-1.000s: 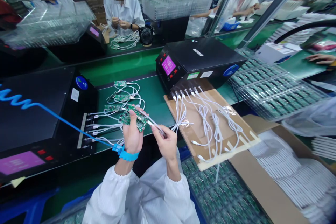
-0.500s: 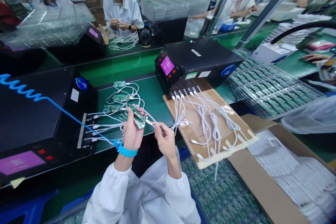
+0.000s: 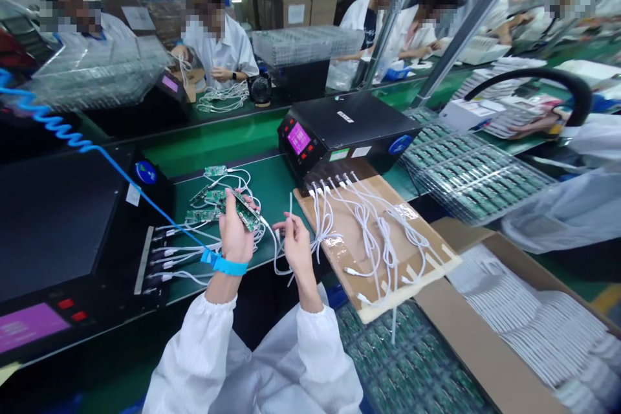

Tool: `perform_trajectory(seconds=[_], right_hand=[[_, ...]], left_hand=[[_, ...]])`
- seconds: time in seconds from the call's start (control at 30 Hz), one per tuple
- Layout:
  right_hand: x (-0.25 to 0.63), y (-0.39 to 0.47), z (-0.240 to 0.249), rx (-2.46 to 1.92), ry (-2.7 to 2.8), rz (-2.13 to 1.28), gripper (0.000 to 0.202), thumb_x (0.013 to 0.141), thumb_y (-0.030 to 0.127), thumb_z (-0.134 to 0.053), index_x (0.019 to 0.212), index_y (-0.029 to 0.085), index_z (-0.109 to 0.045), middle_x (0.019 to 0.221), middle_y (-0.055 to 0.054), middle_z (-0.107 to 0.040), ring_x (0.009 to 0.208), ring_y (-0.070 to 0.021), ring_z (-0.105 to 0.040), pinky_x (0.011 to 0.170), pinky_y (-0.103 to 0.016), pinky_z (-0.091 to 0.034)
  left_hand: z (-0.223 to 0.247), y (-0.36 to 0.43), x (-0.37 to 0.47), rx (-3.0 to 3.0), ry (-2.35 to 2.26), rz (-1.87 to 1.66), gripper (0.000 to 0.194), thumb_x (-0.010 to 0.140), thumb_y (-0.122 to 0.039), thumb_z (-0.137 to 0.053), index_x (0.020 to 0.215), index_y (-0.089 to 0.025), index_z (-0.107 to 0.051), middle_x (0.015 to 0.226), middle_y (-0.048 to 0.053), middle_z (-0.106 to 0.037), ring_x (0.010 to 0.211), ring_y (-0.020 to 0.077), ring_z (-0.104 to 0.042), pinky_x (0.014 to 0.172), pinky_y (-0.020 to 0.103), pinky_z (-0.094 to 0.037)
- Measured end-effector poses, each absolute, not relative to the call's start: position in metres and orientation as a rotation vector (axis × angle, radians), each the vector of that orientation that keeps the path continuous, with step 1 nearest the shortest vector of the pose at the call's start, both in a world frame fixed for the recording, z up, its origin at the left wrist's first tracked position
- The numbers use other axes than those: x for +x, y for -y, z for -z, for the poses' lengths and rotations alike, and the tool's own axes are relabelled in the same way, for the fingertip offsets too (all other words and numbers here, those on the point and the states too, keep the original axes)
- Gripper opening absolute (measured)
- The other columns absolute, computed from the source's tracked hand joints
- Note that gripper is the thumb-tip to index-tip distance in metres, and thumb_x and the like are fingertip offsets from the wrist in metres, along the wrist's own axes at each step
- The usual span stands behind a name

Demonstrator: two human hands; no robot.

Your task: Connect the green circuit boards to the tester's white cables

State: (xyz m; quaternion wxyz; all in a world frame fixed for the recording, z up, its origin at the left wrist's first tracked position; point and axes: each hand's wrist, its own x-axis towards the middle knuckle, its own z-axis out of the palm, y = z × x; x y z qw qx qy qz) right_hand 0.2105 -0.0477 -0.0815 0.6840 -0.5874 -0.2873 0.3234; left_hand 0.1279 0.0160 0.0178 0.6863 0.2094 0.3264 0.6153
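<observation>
1 circuit board [image 3: 246, 212] lies between the left hand's [image 3: 236, 237] thumb and fingers [image 3: 253, 200].

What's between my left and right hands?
In the head view, a white cable runs between the left hand, holding a circuit board, and the right hand.

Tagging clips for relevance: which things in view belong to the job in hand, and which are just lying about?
Likely part of the job:
circuit board, in the left hand
white cable, beside the right hand
blue wrist strap, worn on the left

Likely just lying about:
black fan, on the far side
open cardboard box, lower right
clear tray, at right
</observation>
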Motion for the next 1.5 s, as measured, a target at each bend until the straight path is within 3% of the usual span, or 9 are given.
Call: perform_trajectory(seconds=[0.1,0.17,0.3,0.47,0.6,0.7,0.8,1.0,1.5], right_hand=[[0.215,0.050,0.082,-1.283,0.621,-0.660,0.051,0.099,0.055,-0.057,0.130,0.015,-0.062,0.095,-0.008,-0.077,0.075,-0.0167,-0.066,0.080,-0.034,-0.056],[0.219,0.054,0.077,-1.236,0.585,-0.657,0.055,0.097,0.055,-0.061,0.133,0.014,-0.064,0.098,-0.009,-0.075,0.073,-0.0150,-0.064,0.072,-0.030,-0.055],[0.222,0.063,0.056,-1.254,0.599,-0.639,0.051,0.098,0.056,-0.061,0.127,0.016,-0.074,0.086,-0.003,-0.069,0.066,-0.0121,-0.057,0.060,-0.025,-0.049],[0.212,0.071,0.032,-1.143,0.649,-0.633,0.041,0.095,0.048,-0.069,0.122,0.018,-0.076,0.086,-0.004,-0.072,0.065,-0.0131,-0.061,0.062,-0.028,-0.055],[0.207,0.071,0.024,-1.073,0.602,-0.589,0.030,0.091,0.044,-0.075,0.105,0.017,-0.074,0.092,-0.006,-0.075,0.069,-0.0150,-0.069,0.067,-0.030,-0.060],[0.207,0.071,0.022,-1.075,0.600,-0.609,0.030,0.091,0.046,-0.075,0.097,0.018,-0.068,0.084,-0.004,-0.073,0.068,-0.0152,-0.069,0.066,-0.030,-0.061],[0.208,0.073,0.020,-1.089,0.659,-0.625,0.029,0.096,0.047,-0.070,0.100,0.018,-0.067,0.081,-0.003,-0.071,0.068,-0.0150,-0.068,0.066,-0.029,-0.061],[0.210,0.075,0.020,-1.084,0.751,-0.464,0.022,0.098,0.040,-0.068,0.107,0.020,-0.074,0.095,-0.004,-0.065,0.068,-0.0127,-0.065,0.065,-0.029,-0.061],[0.215,0.080,0.019,-1.135,0.845,-0.370,0.016,0.102,0.035,-0.063,0.102,0.021,-0.071,0.098,-0.004,-0.059,0.066,-0.0111,-0.062,0.061,-0.028,-0.059]], left_hand=[[-0.013,-0.013,0.127,0.569,-0.793,-1.201,0.038,0.083,-0.048,-0.085,0.095,-0.016,-0.068,0.074,-0.002,-0.063,0.063,0.0093,-0.059,0.063,0.022,-0.051],[-0.010,-0.010,0.126,0.641,-0.821,-1.067,0.045,0.077,-0.050,-0.090,0.097,-0.016,-0.068,0.075,-0.001,-0.064,0.063,0.0093,-0.060,0.061,0.021,-0.051],[-0.009,-0.003,0.127,0.752,-0.854,-0.919,0.059,0.069,-0.060,-0.091,0.099,-0.015,-0.069,0.074,0.000,-0.064,0.061,0.0105,-0.060,0.056,0.022,-0.050],[-0.011,0.003,0.130,0.839,-0.812,-0.828,0.053,0.074,-0.064,-0.086,0.084,-0.016,-0.066,0.073,0.001,-0.063,0.064,0.0123,-0.062,0.056,0.022,-0.049],[-0.007,0.007,0.129,0.913,-0.779,-0.814,0.054,0.080,-0.065,-0.080,0.070,-0.017,-0.058,0.071,0.002,-0.062,0.065,0.0120,-0.061,0.059,0.023,-0.049],[-0.006,0.011,0.129,0.898,-0.798,-0.829,0.053,0.078,-0.064,-0.083,0.073,-0.017,-0.059,0.071,0.000,-0.060,0.062,0.0105,-0.058,0.057,0.022,-0.047],[-0.008,0.014,0.129,0.883,-0.813,-0.825,0.053,0.072,-0.063,-0.087,0.078,-0.017,-0.062,0.070,-0.002,-0.059,0.059,0.0096,-0.055,0.056,0.023,-0.046],[-0.009,0.018,0.130,0.885,-0.836,-0.811,0.055,0.072,-0.065,-0.087,0.080,-0.017,-0.060,0.069,-0.002,-0.059,0.062,0.0101,-0.055,0.060,0.023,-0.046],[-0.012,0.022,0.128,1.044,-0.780,-0.792,0.055,0.073,-0.067,-0.085,0.075,-0.018,-0.061,0.065,-0.002,-0.055,0.061,0.0116,-0.051,0.057,0.023,-0.043]])
